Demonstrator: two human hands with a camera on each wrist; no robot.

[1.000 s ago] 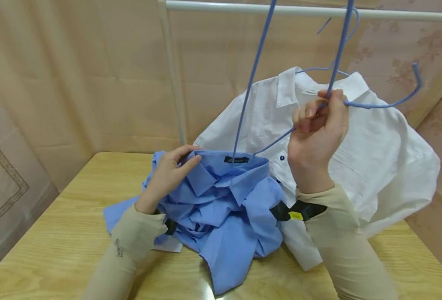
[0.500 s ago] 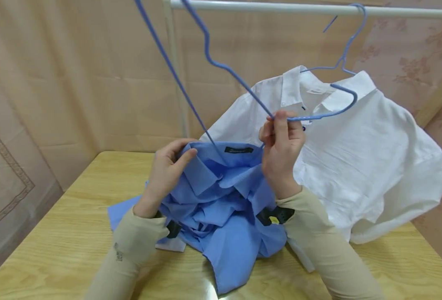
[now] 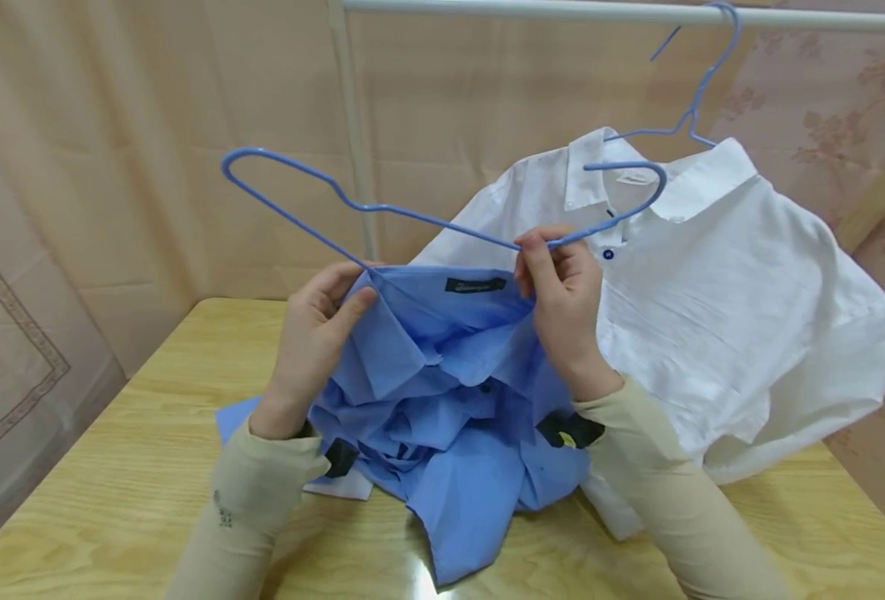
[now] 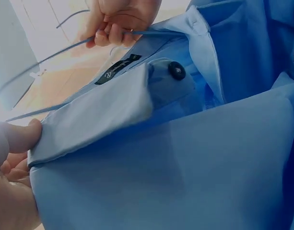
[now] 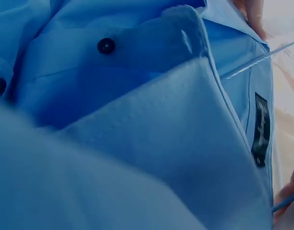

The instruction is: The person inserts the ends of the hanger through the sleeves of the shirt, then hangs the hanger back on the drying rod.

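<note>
A light-blue shirt (image 3: 461,475) lies rumpled on the table, its collar (image 3: 386,337) raised and a dark label (image 3: 476,285) facing up inside the neckband. My left hand (image 3: 303,342) pinches the collar's left corner between thumb and fingers. With my right hand (image 3: 568,312) I grip a blue wire hanger (image 3: 442,222) just below its hook, at the right of the neckline. One shoulder of the hanger sticks out up and left, and its lower bar runs down into the neck opening by my left fingers. The other shoulder is hidden inside the shirt. A dark button (image 4: 176,70) shows near the collar.
A white shirt (image 3: 682,308) hangs behind on another blue hanger (image 3: 701,87), hooked over a white rail (image 3: 532,8). The rack's upright (image 3: 352,133) stands behind the outstretched hanger. The wooden table (image 3: 127,450) extends to the left; beige curtains are behind.
The right hand moved left and down to the collar, and the hanger swung down leftward, its free shoulder coming into view. The left hand kept its hold, raising the collar slightly.
</note>
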